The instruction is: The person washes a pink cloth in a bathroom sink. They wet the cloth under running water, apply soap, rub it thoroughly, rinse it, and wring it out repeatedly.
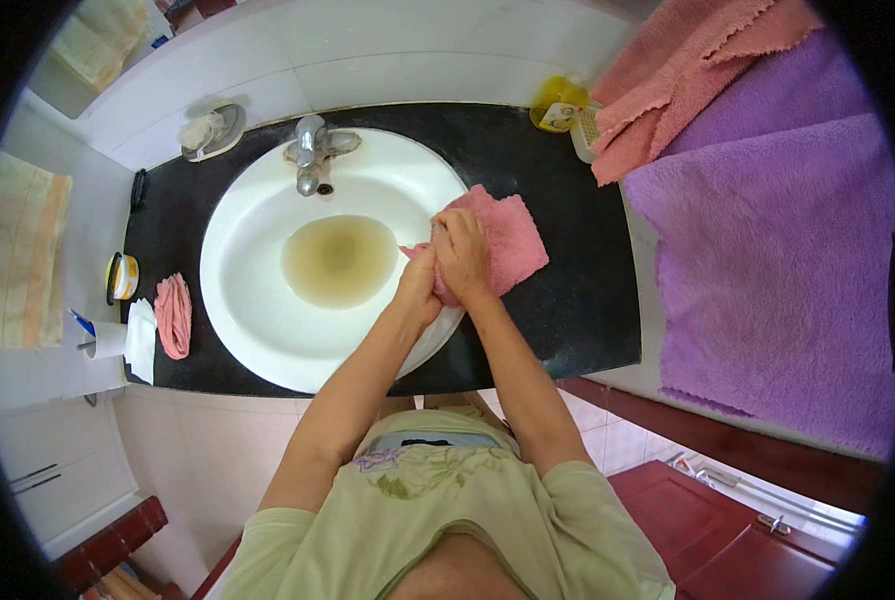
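A pink terry cloth [513, 244] lies bunched at the right rim of the white washbasin [241, 285], its loose end spread over the black countertop. My right hand [462, 247] grips the cloth from above, fingers curled. Close beside it, my left hand [419, 283] closes on the cloth's left part, and a small pink tip pokes out past the fingers. Cloudy brownish water [339, 261] stands in the bottom of the basin. Behind it rises a chrome faucet [310, 150]; no stream of water shows at its spout.
The black countertop [567, 315] carries a folded pink cloth [173, 315], a white cup [108, 339], a round tub [125, 277] and a soap dish [226, 135]. At the back right stands a yellow bottle [558, 105]. A purple towel [777, 262] and a salmon towel [665, 90] hang right.
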### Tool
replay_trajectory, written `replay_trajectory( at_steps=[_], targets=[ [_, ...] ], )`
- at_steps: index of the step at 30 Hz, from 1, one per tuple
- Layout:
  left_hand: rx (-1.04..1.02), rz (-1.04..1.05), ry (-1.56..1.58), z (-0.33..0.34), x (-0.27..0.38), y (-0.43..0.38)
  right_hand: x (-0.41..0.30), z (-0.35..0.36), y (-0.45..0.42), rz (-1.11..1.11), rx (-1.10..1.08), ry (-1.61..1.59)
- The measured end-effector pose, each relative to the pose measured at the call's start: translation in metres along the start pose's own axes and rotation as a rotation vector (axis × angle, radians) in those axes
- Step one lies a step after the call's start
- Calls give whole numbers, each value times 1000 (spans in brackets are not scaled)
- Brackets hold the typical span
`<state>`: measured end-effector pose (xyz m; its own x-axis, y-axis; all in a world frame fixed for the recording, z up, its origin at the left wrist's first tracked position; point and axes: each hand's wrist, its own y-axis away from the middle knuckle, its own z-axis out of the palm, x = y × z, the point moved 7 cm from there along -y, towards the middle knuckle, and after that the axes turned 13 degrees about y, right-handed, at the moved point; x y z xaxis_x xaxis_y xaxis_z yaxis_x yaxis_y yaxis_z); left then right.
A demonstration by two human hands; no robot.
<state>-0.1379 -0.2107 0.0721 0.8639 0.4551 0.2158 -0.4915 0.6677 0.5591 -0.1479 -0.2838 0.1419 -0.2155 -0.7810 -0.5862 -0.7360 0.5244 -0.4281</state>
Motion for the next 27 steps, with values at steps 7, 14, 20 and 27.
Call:
replay_trajectory(
  at_steps=[7, 14, 20, 27],
  targets=[
    [-274, 482, -616, -39, 30, -40, -16, 13, 0, -33, -21, 20],
    [-93, -64, -174, -1, 14, -1, 7, 20, -5, 85, -51, -66],
    [-26, 77, -95, 3, 36, 14, 88, 3, -24, 659, -29, -597],
    [-22, 144, -152, -45, 44, -5, 29, -9, 13, -62, 117, 151]
  ],
)
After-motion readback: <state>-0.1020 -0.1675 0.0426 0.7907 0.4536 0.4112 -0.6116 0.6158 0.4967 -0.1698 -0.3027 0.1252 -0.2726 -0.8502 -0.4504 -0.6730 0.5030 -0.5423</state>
